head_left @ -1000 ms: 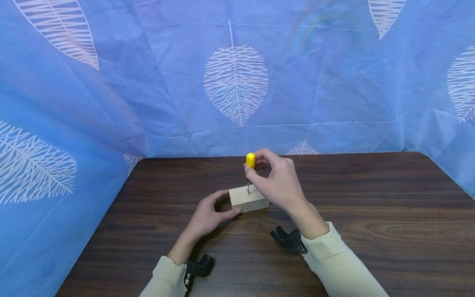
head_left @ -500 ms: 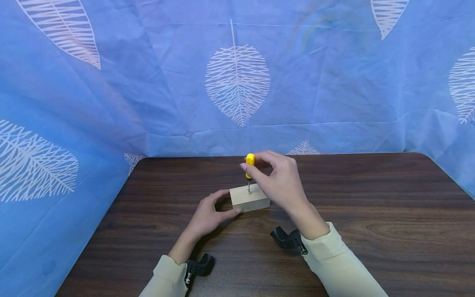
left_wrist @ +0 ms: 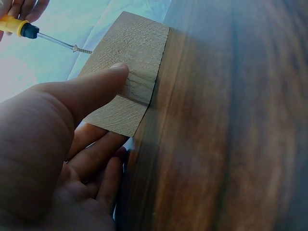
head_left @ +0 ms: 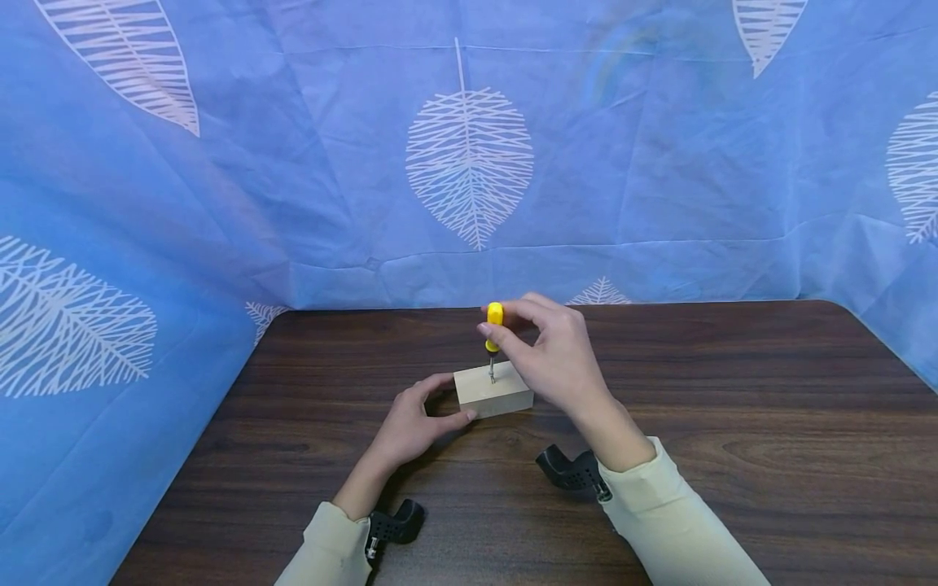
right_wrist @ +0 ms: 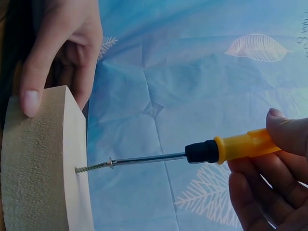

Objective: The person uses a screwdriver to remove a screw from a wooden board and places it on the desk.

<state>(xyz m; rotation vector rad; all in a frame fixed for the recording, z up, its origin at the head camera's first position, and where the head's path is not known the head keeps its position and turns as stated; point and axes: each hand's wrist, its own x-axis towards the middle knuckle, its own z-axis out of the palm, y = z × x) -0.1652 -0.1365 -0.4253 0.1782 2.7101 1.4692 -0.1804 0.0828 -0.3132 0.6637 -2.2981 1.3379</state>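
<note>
Pinching the yellow screwdriver [right_wrist: 199,151] upright, the right hand [head_left: 558,358] holds its tip against a screw [right_wrist: 94,167] standing in the wooden block's [head_left: 494,399] top; the left hand [head_left: 405,427] grips the block's left end on the dark table [head_left: 747,391].

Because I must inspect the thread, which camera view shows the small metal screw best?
The right wrist view: the small metal screw is largest and unobstructed, its thread clear between the pale wooden block and the yellow-handled screwdriver. The left wrist view shows it smaller; the head view, only a tiny mark.
</note>
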